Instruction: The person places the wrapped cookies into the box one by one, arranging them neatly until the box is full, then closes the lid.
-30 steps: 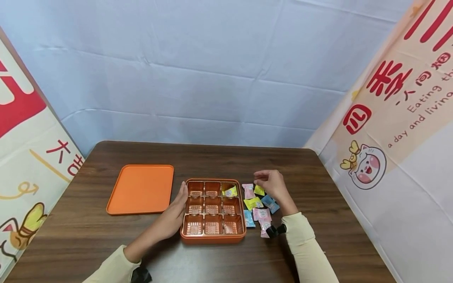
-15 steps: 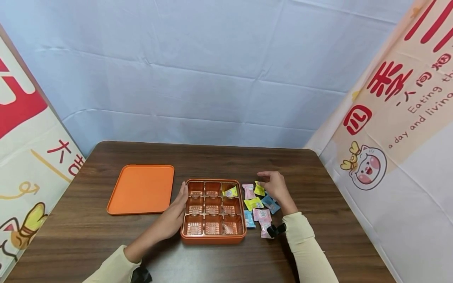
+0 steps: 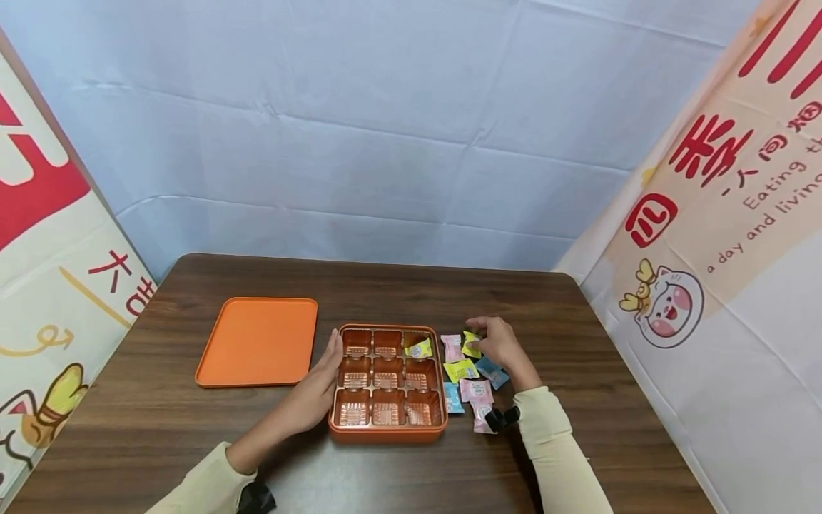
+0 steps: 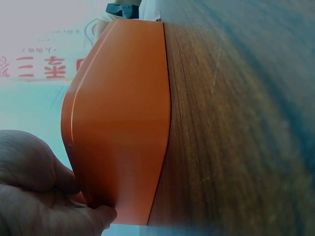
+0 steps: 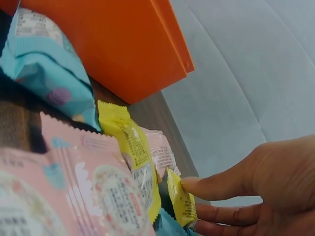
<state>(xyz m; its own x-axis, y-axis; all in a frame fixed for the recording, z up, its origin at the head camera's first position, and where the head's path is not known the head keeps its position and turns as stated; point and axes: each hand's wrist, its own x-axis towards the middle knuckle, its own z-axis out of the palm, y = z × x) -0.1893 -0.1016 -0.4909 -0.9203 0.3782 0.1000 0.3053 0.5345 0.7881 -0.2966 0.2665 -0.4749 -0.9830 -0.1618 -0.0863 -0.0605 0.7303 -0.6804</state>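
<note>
An orange box (image 3: 388, 435) with a copper-coloured tray of square compartments stands on the table. One yellow wrapped candy (image 3: 419, 348) lies in its far right compartment. My left hand (image 3: 317, 385) rests along the box's left side, fingers straight; the left wrist view shows it touching the orange wall (image 4: 118, 98). To the right of the box lie several wrapped candies in pink, yellow and blue. My right hand (image 3: 503, 344) is at the far end of this pile, pinching a yellow candy (image 5: 180, 199) between thumb and fingers. That candy is still among the others.
A flat orange lid (image 3: 257, 343) lies on the dark wooden table (image 3: 398, 285), left of the box. Near my right hand are a pink candy (image 3: 452, 348), another yellow candy (image 3: 461, 370) and a blue one (image 3: 492, 372). A pale cloth (image 3: 359, 143) hangs behind the table.
My right hand has shifted slightly right and then lowered, its fingers closing on the far yellow candy. My left hand and the box have stayed in place.
</note>
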